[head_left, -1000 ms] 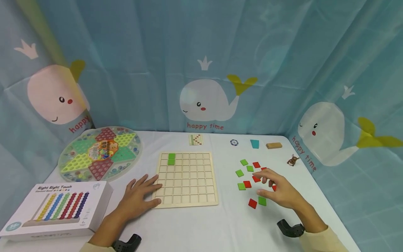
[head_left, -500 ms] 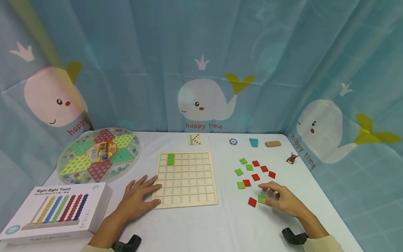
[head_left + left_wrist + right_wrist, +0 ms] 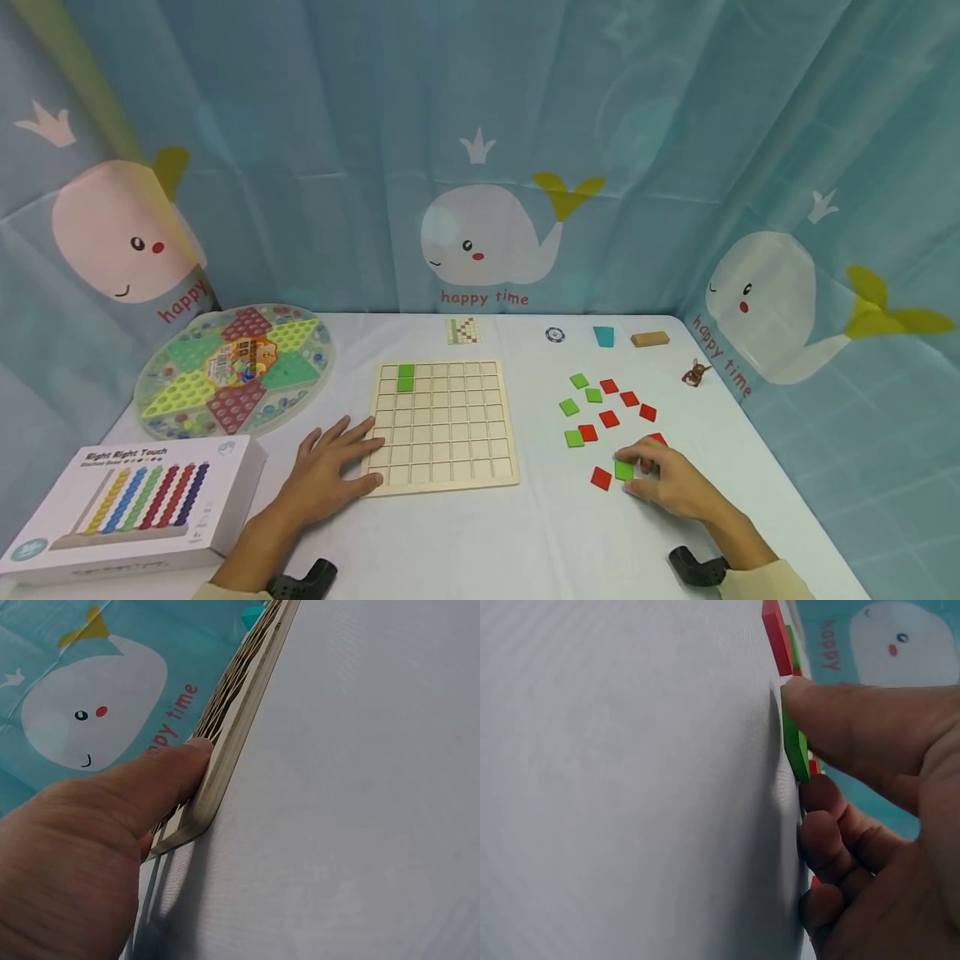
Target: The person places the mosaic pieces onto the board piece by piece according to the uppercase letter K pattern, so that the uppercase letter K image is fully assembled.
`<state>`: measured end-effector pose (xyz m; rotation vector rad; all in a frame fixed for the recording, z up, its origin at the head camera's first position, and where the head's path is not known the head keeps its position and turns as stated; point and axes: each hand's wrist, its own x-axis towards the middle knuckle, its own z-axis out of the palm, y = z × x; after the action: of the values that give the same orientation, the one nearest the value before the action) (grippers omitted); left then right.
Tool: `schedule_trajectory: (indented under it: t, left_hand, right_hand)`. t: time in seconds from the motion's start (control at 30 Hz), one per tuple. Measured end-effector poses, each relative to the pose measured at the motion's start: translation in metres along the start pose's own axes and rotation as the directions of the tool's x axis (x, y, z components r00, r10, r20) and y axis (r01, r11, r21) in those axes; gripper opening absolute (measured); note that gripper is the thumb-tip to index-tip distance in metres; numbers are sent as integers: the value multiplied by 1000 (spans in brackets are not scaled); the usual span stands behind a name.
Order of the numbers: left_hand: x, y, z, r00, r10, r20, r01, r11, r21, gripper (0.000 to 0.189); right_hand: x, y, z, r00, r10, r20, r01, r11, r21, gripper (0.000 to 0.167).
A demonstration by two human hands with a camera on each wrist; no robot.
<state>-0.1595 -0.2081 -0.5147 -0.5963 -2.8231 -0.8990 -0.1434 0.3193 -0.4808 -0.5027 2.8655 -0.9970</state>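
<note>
A wooden grid board [image 3: 448, 434] lies on the white table, with two green square tiles [image 3: 406, 377] in adjoining cells near its top left. My left hand [image 3: 330, 468] rests at the board's left edge, fingers spread; in the left wrist view its thumb [image 3: 169, 771] touches the rim. Right of the board my right hand [image 3: 671, 482] has thumb and forefinger at opposite edges of a green square tile [image 3: 793, 746], pinching it low at the tabletop. Beside it lies a red tile [image 3: 601, 478]. Several loose green and red tiles [image 3: 609, 418] lie beyond, one partly hidden behind the hand.
At the back are a small pattern card [image 3: 462, 331], a poker chip [image 3: 555, 335], a teal piece [image 3: 603, 337], a wooden block [image 3: 650, 339] and a small brown animal figure [image 3: 695, 373]. A round Chinese checkers board [image 3: 236, 367] and a white box [image 3: 135, 504] stand left.
My right hand has come down and toward me from over the red tiles, and its fingers have closed in on the near green tile. The left hand has stayed at the board.
</note>
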Motion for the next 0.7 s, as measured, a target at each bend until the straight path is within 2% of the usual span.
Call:
schedule_trajectory:
  t: [0.3,0.47,0.7]
  left_hand:
    - [2,0,-2,1000,-11,5,11,1000,-2,54]
    - [1,0,-1,1000,-18,6,18,1000,-5,54]
    - [1,0,0,1000,-19,7,19,1000,-11,54]
  right_hand:
    - [7,-8,6,996,84,-33,-87,989,-120,27]
    - [7,-12,4,997,61,-46,-67,988,-140,27]
    - [9,-19,-2,991,53,-122,-69,989,-128,30]
